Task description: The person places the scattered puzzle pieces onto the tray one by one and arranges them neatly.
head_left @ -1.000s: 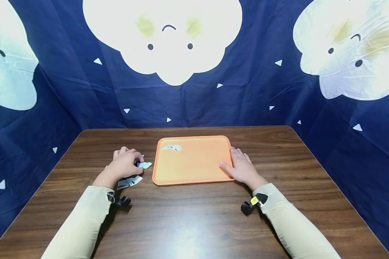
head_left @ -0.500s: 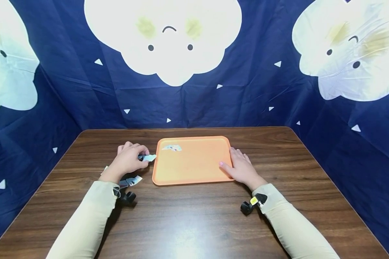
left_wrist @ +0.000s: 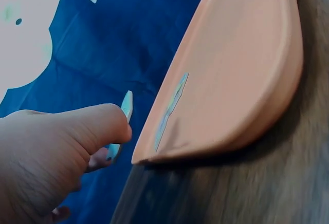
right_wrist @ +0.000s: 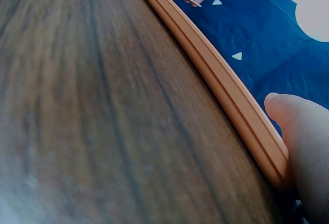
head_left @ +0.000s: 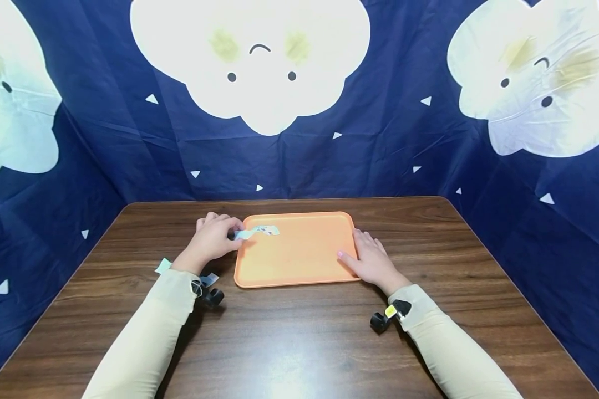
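Note:
An orange tray (head_left: 299,255) lies on the wooden table. Flat inside its far left corner is a thin printed piece (head_left: 269,229), also visible in the left wrist view (left_wrist: 171,112). My left hand (head_left: 213,239) pinches a pale blue piece (head_left: 244,234) between thumb and fingers at the tray's left rim; the left wrist view shows this held piece (left_wrist: 127,106) raised above the tray's corner. My right hand (head_left: 376,259) rests on the tray's right edge, thumb over the rim and fingers along the outside.
Loose pieces lie left of the tray: a pale green one (head_left: 163,266) beside the left wrist and a printed one (head_left: 209,279) partly hidden by the wrist camera. A blue cloth with white clouds hangs behind the table (head_left: 289,343).
My left hand has moved right and away from me with the pale blue piece, from the table to the tray's left rim. The pale green piece has come into fuller view. My right hand stays put.

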`<action>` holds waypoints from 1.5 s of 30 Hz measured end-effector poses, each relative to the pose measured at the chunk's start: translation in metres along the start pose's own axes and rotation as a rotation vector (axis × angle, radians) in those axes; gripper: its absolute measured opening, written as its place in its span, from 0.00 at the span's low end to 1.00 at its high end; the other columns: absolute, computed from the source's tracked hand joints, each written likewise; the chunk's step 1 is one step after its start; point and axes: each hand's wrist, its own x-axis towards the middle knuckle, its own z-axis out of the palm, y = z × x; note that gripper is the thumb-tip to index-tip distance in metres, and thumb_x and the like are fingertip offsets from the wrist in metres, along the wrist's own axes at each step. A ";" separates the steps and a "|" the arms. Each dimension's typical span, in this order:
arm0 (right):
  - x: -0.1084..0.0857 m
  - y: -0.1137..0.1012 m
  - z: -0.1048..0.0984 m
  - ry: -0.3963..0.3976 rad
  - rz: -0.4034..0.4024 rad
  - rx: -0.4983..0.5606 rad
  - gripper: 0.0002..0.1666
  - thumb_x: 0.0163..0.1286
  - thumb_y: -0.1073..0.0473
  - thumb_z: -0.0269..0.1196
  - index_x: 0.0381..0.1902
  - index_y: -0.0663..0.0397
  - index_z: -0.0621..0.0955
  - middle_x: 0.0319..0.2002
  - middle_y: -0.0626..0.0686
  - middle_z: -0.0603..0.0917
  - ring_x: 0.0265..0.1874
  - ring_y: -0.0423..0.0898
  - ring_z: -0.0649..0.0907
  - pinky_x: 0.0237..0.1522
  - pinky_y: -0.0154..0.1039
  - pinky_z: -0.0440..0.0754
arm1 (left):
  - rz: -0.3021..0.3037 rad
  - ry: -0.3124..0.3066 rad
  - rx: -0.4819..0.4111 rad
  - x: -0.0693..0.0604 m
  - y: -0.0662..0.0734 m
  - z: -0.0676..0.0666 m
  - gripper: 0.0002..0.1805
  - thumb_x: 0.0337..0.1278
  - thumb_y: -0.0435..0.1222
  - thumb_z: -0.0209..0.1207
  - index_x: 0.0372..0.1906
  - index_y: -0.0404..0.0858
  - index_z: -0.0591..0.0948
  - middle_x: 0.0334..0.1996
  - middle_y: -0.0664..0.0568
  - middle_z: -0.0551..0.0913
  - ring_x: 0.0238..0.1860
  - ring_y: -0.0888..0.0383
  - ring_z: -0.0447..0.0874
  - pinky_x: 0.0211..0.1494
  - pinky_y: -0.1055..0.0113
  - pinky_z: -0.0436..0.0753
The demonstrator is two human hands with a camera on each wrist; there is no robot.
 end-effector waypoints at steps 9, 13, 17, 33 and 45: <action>0.000 0.000 0.002 0.003 -0.001 0.005 0.55 0.73 0.31 0.52 0.78 0.68 0.55 0.77 0.65 0.58 0.77 0.64 0.55 0.75 0.62 0.48 | -0.009 0.051 -0.033 0.012 0.014 0.006 0.16 0.52 0.44 0.69 0.46 0.47 0.84 0.43 0.48 0.80 0.52 0.42 0.65 0.55 0.41 0.60; 0.000 0.001 0.002 0.005 0.001 0.006 0.54 0.73 0.31 0.52 0.78 0.68 0.55 0.77 0.65 0.58 0.77 0.63 0.55 0.74 0.62 0.48 | -0.019 0.049 -0.056 0.017 0.021 0.009 0.16 0.51 0.43 0.69 0.47 0.47 0.85 0.42 0.49 0.80 0.51 0.44 0.65 0.54 0.42 0.62; 0.000 0.001 0.002 0.004 0.001 0.003 0.54 0.73 0.31 0.52 0.78 0.68 0.55 0.77 0.65 0.58 0.77 0.63 0.55 0.75 0.62 0.48 | -0.017 0.037 -0.074 0.022 0.026 0.011 0.17 0.53 0.43 0.67 0.49 0.47 0.85 0.46 0.47 0.80 0.51 0.43 0.66 0.54 0.43 0.62; 0.000 -0.001 0.000 -0.010 0.006 -0.002 0.54 0.73 0.32 0.52 0.78 0.68 0.54 0.77 0.65 0.58 0.77 0.63 0.55 0.74 0.62 0.48 | 0.004 0.024 -0.108 0.037 0.044 0.020 0.18 0.61 0.44 0.62 0.55 0.47 0.85 0.52 0.50 0.79 0.50 0.45 0.66 0.58 0.45 0.64; 0.000 0.001 0.000 -0.003 0.001 -0.006 0.55 0.73 0.31 0.52 0.78 0.69 0.55 0.77 0.65 0.58 0.77 0.64 0.55 0.75 0.62 0.49 | 0.019 0.043 -0.113 0.048 0.059 0.041 0.19 0.58 0.45 0.68 0.54 0.45 0.86 0.50 0.50 0.81 0.52 0.46 0.68 0.55 0.46 0.66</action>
